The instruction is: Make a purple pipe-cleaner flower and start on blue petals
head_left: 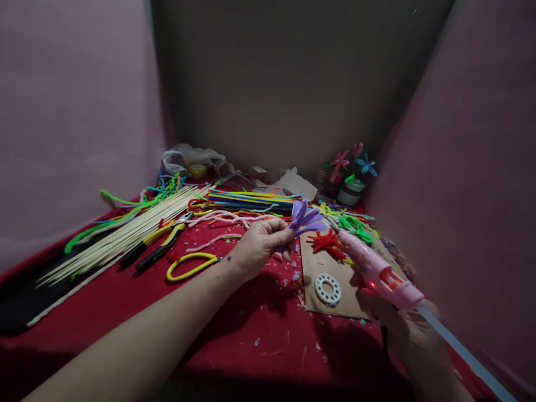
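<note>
Between the thumb and fingers of my left hand (268,243) is a purple pipe-cleaner flower (305,218), its petals fanning out to the right. My right hand (404,329) is wrapped round the handle of a pink glue gun (372,268), with a red light glowing on its side. A long translucent glue stick (464,349) sticks out of the gun's back end. The nozzle points toward the purple flower, close to its petals; whether they touch I cannot tell. Below the gun's tip lie red pipe-cleaner pieces (326,243) and a white ring with holes (328,289), on a wooden board (312,268).
Pliers with yellow-black handles (161,243), yellow-handled scissors (190,267) and a bundle of thin wooden sticks (134,231) lie at left. Coloured pipe cleaners (251,200) stretch across the back. A pot (350,191) with finished flowers stands back right. Red cloth (268,346) covers the table.
</note>
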### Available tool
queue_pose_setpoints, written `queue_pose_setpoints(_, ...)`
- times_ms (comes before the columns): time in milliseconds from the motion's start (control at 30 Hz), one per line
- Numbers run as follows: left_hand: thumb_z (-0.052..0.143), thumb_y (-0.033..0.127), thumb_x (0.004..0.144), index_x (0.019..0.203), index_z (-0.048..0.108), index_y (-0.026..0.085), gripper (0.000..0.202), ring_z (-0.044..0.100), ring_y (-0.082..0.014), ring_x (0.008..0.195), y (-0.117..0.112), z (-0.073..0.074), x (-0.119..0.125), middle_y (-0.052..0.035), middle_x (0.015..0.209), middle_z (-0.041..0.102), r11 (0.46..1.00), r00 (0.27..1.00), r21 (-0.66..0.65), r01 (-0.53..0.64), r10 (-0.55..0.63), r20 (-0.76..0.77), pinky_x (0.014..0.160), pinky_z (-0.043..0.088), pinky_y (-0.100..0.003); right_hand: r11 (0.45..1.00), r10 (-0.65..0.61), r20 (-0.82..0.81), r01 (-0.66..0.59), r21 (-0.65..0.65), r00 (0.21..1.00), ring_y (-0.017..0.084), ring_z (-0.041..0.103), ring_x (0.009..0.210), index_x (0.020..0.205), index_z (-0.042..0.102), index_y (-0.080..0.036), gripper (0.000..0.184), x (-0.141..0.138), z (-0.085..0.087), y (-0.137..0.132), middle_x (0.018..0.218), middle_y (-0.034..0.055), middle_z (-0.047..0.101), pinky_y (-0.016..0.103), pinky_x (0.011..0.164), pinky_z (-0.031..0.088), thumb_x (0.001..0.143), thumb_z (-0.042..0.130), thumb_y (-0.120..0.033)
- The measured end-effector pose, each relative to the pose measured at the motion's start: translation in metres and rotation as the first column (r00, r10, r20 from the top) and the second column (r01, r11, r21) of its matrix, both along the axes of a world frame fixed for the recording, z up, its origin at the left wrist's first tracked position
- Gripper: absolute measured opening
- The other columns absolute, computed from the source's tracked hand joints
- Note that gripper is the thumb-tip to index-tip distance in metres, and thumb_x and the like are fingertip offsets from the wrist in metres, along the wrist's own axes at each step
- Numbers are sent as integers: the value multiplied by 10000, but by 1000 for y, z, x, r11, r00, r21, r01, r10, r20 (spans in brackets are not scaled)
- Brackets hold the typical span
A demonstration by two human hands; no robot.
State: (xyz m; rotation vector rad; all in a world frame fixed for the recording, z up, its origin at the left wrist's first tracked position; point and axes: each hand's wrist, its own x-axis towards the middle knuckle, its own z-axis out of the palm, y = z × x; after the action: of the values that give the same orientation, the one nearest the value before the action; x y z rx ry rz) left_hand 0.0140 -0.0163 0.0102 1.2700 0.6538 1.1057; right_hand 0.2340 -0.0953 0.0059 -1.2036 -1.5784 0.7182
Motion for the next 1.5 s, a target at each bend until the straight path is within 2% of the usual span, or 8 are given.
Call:
queue_pose_setpoints(200, 627, 316, 749, 654, 507, 133, 238, 514, -68, 464, -1, 4, 1, 4, 591, 587, 1000, 1000, -10, 4, -4, 13, 469, 409, -190, 951, -293, 308, 308, -1, 905, 247, 650, 712, 959, 701, -195, 381, 56, -22, 10, 810, 46, 712, 294, 581, 499, 707, 606, -465)
queue_pose_setpoints(367, 641, 303, 735, 646, 512, 134, 231, 517, -70, 464, -2, 5, 2, 7, 588, 585, 1000, 1000, -23, -14, 14, 11, 469, 411, -191, 879, -441, 648, 447, 169, 622, 250, 642, 683, 889, 709, -180, 374, 91, -23, 22, 786, 89, 700, 313, 586, 469, 737, 493, -444)
queue_pose_setpoints(733, 629, 271, 756, 638, 514, 131, 216, 498, -62, 453, -4, 7, 2, 13, 582, 572, 998, 997, -53, 22, -18, 69, 474, 391, -190, 902, -325, 878, 394, 177, 351, 318, 576, 874, 1014, 654, -109, 385, 108, -30, 42, 973, 187, 621, 404, 736, 437, 781, 488, -368)
queue_pose_setpoints(800, 627, 270, 761, 650, 517, 132, 208, 478, -54, 432, -5, 8, 3, 16, 575, 565, 994, 991, -87, 62, -51, 125, 469, 374, -188, 878, -419, 817, 408, 252, 396, 338, 549, 909, 997, 666, -98, 377, 90, -20, 33, 1009, 201, 603, 446, 775, 420, 790, 478, -351)
queue_pose_setpoints(867, 623, 267, 768, 672, 528, 130, 192, 464, -46, 422, -8, 9, 4, 12, 581, 567, 987, 980, -121, 109, -87, 176, 460, 355, -181, 921, -388, 651, 296, 253, 652, 298, 542, 936, 954, 686, -123, 340, 61, -9, 23, 993, 168, 617, 422, 826, 410, 812, 459, -333)
queue_pose_setpoints(1000, 626, 250, 771, 734, 560, 121, 150, 450, -40, 432, -13, 13, 6, 13, 580, 552, 970, 958, -156, 187, -145, 247, 471, 349, -172, 983, -2, 5, 3, -184, 1000, 188, 583, 734, 931, 707, -187, 265, -9, 8, 17, 824, 64, 671, 319, 673, 443, 774, 570, -351)
queue_pose_setpoints(1167, 625, 270, 771, 733, 574, 110, 172, 475, -61, 462, -17, 14, 6, -5, 586, 561, 973, 958, -131, 192, -157, 239, 481, 367, -181, 964, 38, -683, -207, -168, 729, 75, 444, 528, 779, 724, -175, 183, -67, 15, 31, 643, -7, 629, 215, 510, 348, 613, 736, -250)
queue_pose_setpoints(1500, 665, 256, 727, 732, 619, 92, 170, 585, -120, 565, -20, 16, 3, -61, 708, 635, 961, 952, -90, 263, -243, 184, 530, 452, -221, 973, 94, -775, -223, -62, 625, 86, 431, 497, 611, 652, -158, 86, -81, 17, 38, 536, -23, 563, 234, 494, 319, 650, 708, -211)
